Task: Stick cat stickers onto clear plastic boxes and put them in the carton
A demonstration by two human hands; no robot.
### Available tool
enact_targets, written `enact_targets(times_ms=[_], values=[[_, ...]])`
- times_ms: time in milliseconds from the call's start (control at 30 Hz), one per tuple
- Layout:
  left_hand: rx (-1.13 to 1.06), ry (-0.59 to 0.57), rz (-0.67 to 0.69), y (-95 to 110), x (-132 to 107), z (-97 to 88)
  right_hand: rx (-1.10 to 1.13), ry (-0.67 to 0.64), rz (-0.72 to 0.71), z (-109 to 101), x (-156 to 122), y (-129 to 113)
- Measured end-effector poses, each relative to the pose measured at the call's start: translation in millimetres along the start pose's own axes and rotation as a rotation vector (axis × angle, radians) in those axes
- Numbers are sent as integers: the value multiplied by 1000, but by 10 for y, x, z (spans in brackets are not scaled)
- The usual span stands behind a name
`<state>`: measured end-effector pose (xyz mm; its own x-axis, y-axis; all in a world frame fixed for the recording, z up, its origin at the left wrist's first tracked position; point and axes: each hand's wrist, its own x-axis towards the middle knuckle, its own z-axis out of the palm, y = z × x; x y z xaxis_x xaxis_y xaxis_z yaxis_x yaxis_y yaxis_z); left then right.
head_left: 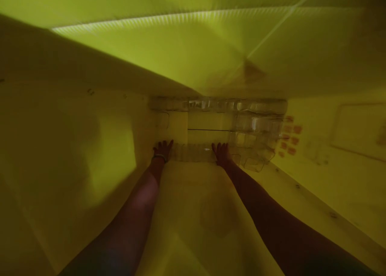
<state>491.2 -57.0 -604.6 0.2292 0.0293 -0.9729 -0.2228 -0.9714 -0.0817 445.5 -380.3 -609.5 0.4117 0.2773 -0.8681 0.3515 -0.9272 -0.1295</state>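
Both my arms reach deep into a large yellow box, lit dimly in yellow-green. My left hand (163,148) lies with fingers spread at the left end of a stack of clear plastic trays (223,125) at the bottom. A thin band sits on that wrist. My right hand (220,152) rests with fingers stretched out on the near edge of the trays, toward the middle. Neither hand wraps round anything that I can see. The trays are transparent and hard to tell apart.
Yellow box walls (75,147) close in on the left and right. A folded flap (187,47) hangs overhead. Small red printed marks (289,137) show on the right wall beside the trays.
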Motion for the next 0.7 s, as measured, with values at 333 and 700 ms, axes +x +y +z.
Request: enact_targets(times_ms=[333,700], values=[[59,123,152,68,-4,41,80,2,117,19,32,-54],[93,247,226,121,96,6,171,36,214,-12,93,-95]])
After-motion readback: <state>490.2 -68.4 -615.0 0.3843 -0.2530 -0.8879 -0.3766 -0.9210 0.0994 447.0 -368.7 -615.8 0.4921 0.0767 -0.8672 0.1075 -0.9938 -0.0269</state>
